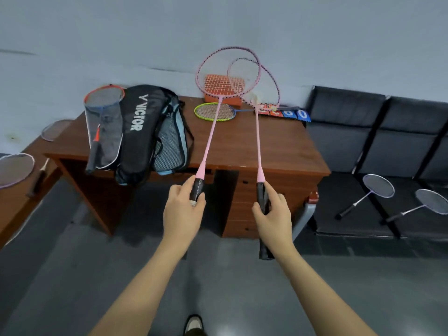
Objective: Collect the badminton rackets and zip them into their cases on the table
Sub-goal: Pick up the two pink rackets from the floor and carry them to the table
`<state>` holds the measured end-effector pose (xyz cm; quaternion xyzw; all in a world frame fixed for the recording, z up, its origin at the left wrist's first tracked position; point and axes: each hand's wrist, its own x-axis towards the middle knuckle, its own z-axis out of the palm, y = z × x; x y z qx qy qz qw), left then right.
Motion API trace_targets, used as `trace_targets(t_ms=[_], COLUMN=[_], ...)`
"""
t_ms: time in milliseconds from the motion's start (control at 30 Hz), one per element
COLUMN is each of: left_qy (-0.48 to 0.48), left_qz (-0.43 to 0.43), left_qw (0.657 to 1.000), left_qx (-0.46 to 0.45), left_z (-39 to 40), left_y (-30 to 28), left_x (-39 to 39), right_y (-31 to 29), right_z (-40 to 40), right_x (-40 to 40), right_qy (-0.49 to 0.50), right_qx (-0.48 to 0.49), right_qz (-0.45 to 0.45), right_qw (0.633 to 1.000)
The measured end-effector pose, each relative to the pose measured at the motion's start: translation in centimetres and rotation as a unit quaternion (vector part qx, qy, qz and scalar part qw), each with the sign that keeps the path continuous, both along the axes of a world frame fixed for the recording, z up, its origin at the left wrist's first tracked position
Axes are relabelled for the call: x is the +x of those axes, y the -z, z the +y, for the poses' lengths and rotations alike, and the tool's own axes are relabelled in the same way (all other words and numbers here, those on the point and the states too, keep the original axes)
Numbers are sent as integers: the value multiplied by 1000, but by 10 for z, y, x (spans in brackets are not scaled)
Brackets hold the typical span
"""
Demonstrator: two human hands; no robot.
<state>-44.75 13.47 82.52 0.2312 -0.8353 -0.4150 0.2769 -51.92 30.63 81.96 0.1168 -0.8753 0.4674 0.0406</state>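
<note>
Low in the centre of the frame, the left hand [183, 209] and right hand [272, 214] each have fingers curled round the black grip of 1 pink racket [208, 139], heads raised over the worktop [278, 146]. Both look light and stiff, with fragile strings, so the handle seems the right hold. Cases [138, 132] lie at the worktop's left end.

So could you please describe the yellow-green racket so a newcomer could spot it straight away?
Find the brown wooden desk against the wall. Toward its back edge, just in front of the orange box, the yellow-green racket lies flat. It alone has a lime frame and blue shaft; the hand-held ones crossing above are pink.
</note>
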Motion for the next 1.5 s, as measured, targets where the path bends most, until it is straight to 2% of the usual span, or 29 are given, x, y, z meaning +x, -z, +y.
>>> trace_targets(t_ms=[267,467,767,1067,1300,1500], left_qy=[-35,-51,-67,-68,-49,-9], left_qz=[-16,-89,-147,-154,-170,-248], left_qw=[999,995,986,983,983,968], left_qx=[2,-2,33,77,43,25], left_z=[-78,-126,-154,-176,-197,-216], left_y=[0,29,68,96,110,129], left_x=[-125,-213,-333,-355,-326,-336], right_y=[3,30,67,93,110,119], right_z=[-79,-120,-157,-179,-208,-233], right_x=[-134,-221,-334,-361,-339,-331], right_qy=[2,-1,-80,-149,-159,-142], right_qx=[13,31,71,133,136,151], right_qz=[-26,-23,-25,-16,-15,-30], right_qw=[1000,999,994,980,978,978])
